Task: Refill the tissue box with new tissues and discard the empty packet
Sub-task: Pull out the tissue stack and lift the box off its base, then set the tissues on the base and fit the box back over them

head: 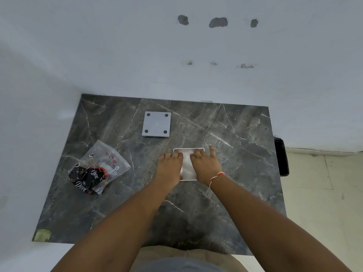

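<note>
- We look down on a dark grey marble-patterned worktop set against a white wall.
- A small white rectangular tissue box, open at the top, stands near the middle of the worktop, right of centre.
- A wad of white tissues sits inside the box, showing in the gap between our two hands.
- Our left hand lies flat with its palm down and fingers spread over the left part of the box, pressing on the tissues; it is not closed around anything.
- Our right hand lies the same way over the right part of the box, fingers extended to the far rim and the index finger pointing past the box's far right corner.
- A red and white thread band circles the right wrist.
- A crumpled clear plastic packet with black and red "Dove" print lies flat on the worktop well to the left of the box, apart from both hands.
- A flat grey square plate with four dark round dots at its corners lies beyond the box, toward the wall.
- A black bin stands on the floor beside the worktop's right edge.
</note>
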